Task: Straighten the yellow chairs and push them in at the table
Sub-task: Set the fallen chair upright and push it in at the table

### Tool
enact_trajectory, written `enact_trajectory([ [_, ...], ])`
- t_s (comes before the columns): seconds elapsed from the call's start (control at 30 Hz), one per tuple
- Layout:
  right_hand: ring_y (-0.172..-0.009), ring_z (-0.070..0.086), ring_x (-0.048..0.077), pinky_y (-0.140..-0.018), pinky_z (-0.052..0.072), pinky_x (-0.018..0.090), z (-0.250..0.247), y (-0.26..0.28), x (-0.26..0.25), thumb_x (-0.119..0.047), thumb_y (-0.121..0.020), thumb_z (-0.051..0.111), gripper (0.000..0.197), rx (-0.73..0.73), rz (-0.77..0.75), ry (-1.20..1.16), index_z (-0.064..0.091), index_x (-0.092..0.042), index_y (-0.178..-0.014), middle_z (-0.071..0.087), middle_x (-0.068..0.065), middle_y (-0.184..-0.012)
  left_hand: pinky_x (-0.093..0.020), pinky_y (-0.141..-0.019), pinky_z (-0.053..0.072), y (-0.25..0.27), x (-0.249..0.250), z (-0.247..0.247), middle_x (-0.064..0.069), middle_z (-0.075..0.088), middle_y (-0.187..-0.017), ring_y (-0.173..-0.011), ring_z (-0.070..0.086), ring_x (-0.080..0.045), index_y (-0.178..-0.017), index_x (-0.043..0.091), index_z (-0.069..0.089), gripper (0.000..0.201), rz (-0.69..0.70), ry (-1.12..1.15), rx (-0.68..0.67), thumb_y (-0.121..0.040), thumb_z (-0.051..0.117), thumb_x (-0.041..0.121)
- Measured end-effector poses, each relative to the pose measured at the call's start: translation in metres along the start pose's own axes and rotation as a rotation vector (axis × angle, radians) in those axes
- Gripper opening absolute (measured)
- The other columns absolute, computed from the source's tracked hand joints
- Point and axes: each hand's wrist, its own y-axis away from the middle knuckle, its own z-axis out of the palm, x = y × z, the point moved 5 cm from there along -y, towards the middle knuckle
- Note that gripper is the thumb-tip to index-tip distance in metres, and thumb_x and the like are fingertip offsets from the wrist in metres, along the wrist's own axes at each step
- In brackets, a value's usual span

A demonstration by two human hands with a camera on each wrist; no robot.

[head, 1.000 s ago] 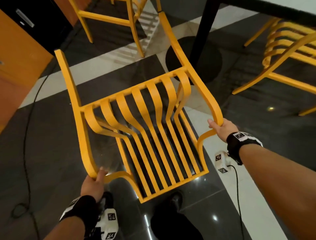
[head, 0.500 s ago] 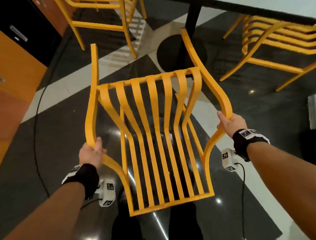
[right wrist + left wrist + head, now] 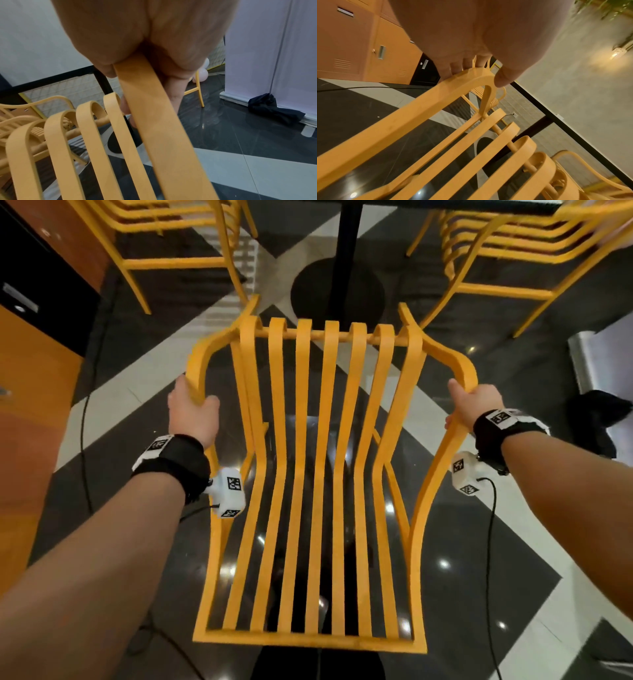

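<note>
The slatted yellow chair (image 3: 310,474) faces the bench's black pedestal leg (image 3: 347,251) squarely, seat pointing at it. Two more yellow chairs (image 3: 178,237) (image 3: 534,244) flank that leg, left and right, tucked partly under the benchtop.

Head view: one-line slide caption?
Left hand and right hand grip a yellow chair facing the table leg.
</note>
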Motion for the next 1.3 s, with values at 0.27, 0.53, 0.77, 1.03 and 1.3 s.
enact_trajectory([
  [0.27,-0.066,0.072,0.035,-0.072,0.060,0.049,-0.012,-0.022,-0.036,-0.059,-0.080,0.050,0.050,0.007,0.050,0.016,0.057,-0.010,-0.080,0.073,0.015,-0.074,-0.037,-0.100,0.043,0.111,-0.119,0.060,-0.012,0.047,-0.145,-0.124,0.052,-0.033,-0.144,0.018,0.039,0.054,-0.404,-0.193,-0.390,-0.092,0.048,0.031],
  [0.53,-0.067,0.073,0.035,-0.078,0.056,0.061,-0.017,-0.080,-0.055,-0.065,-0.065,0.054,0.057,0.013,0.080,0.015,0.059,-0.017,-0.095,0.076,0.012,-0.080,-0.046,-0.093,0.043,0.183,-0.220,0.085,-0.020,0.044,-0.146,-0.125,0.050,-0.039,-0.147,0.008,0.033,0.057,-0.707,-0.530,-0.756,-0.096,0.045,0.030],
  [0.77,-0.081,0.070,0.037,-0.083,0.055,0.055,-0.019,-0.079,-0.070,-0.082,-0.060,0.044,0.087,0.068,0.038,0.170,0.060,-0.016,-0.112,0.072,0.011,-0.097,-0.041,-0.086,0.048,0.175,-0.222,0.088,-0.028,0.063,-0.114,-0.109,0.060,-0.041,-0.116,-0.011,0.059,0.037,-0.568,-0.631,-0.783,-0.096,0.046,0.017],
  [1.03,-0.117,0.057,0.038,-0.098,0.049,0.050,0.015,0.038,-0.002,-0.068,-0.079,0.051,0.088,-0.228,-0.102,0.474,0.009,-0.033,-0.148,0.048,0.016,-0.144,-0.032,-0.075,0.041,0.163,-0.147,0.071,-0.008,0.054,-0.096,-0.088,0.056,-0.027,-0.091,0.005,0.051,0.022,-0.409,-0.720,-0.844,-0.098,0.042,0.024],
  [1.3,-0.143,0.027,0.030,-0.117,0.026,0.048,0.013,0.164,0.070,-0.093,-0.059,0.039,0.096,-0.612,-0.096,0.812,0.034,-0.044,-0.142,0.011,-0.002,-0.161,-0.033,-0.075,0.046,0.110,-0.033,0.050,-0.011,0.063,-0.110,-0.097,0.061,-0.028,-0.120,0.010,0.053,0.054,-0.021,-0.846,-0.756,-0.085,0.042,0.049],
])
